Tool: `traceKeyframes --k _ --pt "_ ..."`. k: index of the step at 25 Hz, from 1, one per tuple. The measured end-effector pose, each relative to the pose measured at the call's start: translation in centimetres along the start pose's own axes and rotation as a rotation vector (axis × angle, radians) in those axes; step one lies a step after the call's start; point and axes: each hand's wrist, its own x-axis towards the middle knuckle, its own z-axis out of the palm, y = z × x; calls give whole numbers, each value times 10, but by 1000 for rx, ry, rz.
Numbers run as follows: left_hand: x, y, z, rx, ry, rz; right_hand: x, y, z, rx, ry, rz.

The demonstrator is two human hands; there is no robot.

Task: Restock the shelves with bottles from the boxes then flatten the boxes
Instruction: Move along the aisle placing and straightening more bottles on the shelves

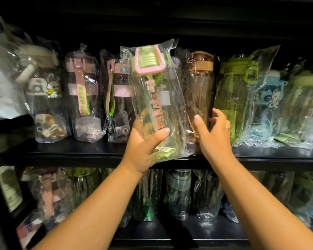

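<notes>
A clear bottle with a pale green lid and pink handle, wrapped in crinkled plastic, leans tilted at the front of the upper black shelf. My left hand grips its lower part, thumb across the front. My right hand curls round the lower part of the brown-tinted bottle standing just to the right, thumb in front and fingers on its right side next to a green bottle.
Several more wrapped bottles line the upper shelf: a rabbit-print one and pink-strapped ones on the left, a blue one on the right. The lower shelf holds another row of wrapped bottles. A black shelf board runs overhead.
</notes>
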Motion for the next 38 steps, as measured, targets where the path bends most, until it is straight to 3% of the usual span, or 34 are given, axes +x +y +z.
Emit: traceKeyframes --k 3,6,10,13,16,18,24,31,38 --pt "-7 8 1 24 -56 -30 -35 -19 -4 406 -234 39" --pt "-17 18 -1 215 -146 -73 -41 -38 -4 367 -377 16" --pt "-20 46 -3 404 -351 -106 -34 -62 4 420 -328 -59" --pt "-11 66 -17 519 -285 -145 -24 -70 9 472 -252 -67" --pt "-9 64 -49 865 -63 5 -17 -68 15 349 -129 -51" --pt "-9 53 -74 1166 -33 118 -17 -62 22 246 -4 -69" --pt "-8 22 -93 1591 -20 52 -25 -37 56 94 88 -62" --pt "-9 16 -91 1717 4 38 -43 -16 45 -146 -130 -107" --pt "-5 13 -91 1766 -30 -45 -35 -22 67 -313 -110 -145"
